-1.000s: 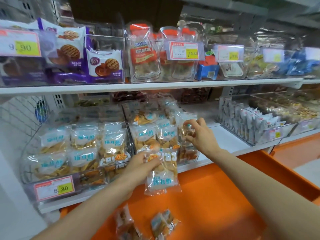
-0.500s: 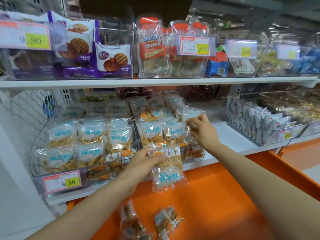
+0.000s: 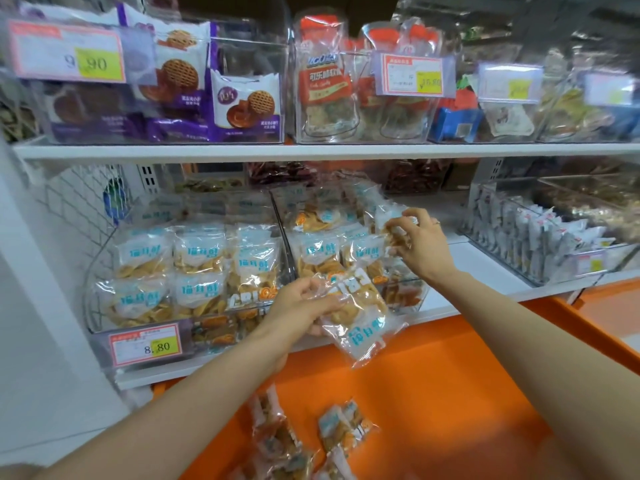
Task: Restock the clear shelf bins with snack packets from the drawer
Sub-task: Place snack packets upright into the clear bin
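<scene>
Right hand (image 3: 420, 242) has its grip pinched on a packet (image 3: 394, 230) at the clear bin's (image 3: 412, 301) right edge; seat it upright first. Left hand's (image 3: 304, 304) grip holds the next packet (image 3: 360, 323) just before the bin, above the drawer (image 3: 450, 393).

Two forearms in shot, both bare right down to the wrists. Left hand (image 3: 301, 306) is bare too. Right hand (image 3: 420, 244), and there it is, a thin pale ring (image 3: 437, 222) on one finger.
</scene>
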A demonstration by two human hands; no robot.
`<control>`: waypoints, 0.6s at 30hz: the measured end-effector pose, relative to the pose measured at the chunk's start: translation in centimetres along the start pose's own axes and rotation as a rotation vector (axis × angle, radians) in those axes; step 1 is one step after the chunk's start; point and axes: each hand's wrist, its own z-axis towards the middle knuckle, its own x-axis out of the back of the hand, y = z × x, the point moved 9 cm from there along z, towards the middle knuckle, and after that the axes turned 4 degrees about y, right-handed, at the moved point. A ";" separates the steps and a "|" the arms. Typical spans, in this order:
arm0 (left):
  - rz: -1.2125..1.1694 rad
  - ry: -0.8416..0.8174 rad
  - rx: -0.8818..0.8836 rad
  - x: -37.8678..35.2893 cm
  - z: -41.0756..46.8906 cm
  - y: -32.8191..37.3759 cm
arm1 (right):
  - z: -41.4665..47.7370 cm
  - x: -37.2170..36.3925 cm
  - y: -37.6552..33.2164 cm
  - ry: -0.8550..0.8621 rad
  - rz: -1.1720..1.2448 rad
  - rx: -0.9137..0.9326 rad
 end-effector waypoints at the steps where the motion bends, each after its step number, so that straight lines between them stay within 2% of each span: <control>1: -0.003 0.003 -0.003 0.0 0.2 -0.1 | -0.2 0.0 0.0 -0.021 0.000 -0.003; 4: -0.023 0.008 -0.010 0.2 0.5 0.0 | -1.1 0.4 0.5 -0.098 0.055 0.001; 6: -0.043 0.000 -0.028 0.2 0.6 0.3 | -1.9 1.5 0.6 -0.084 0.079 0.000; 9: -0.135 0.012 -0.034 0.3 0.7 0.5 | -2.4 5.2 -0.4 0.103 0.142 -0.042; 11: -0.282 0.008 -0.022 0.3 0.7 0.6 | -3.2 7.3 -2.0 0.155 0.361 -0.145; 12: -0.373 -0.001 -0.016 0.2 0.7 0.6 | -3.7 7.3 -3.1 0.078 0.564 -0.236; 14: -0.527 -0.012 -0.014 0.1 0.7 0.7 | -5.4 5.2 -6.1 -0.251 0.901 -0.395; 16: -0.578 -0.002 -0.029 0.5 0.6 0.9 | -7.1 3.1 -8.5 -0.513 0.947 -0.417; 18: -0.478 0.024 -0.057 1.0 0.3 1.3 | -7.7 1.7 -9.4 -0.575 0.989 -0.418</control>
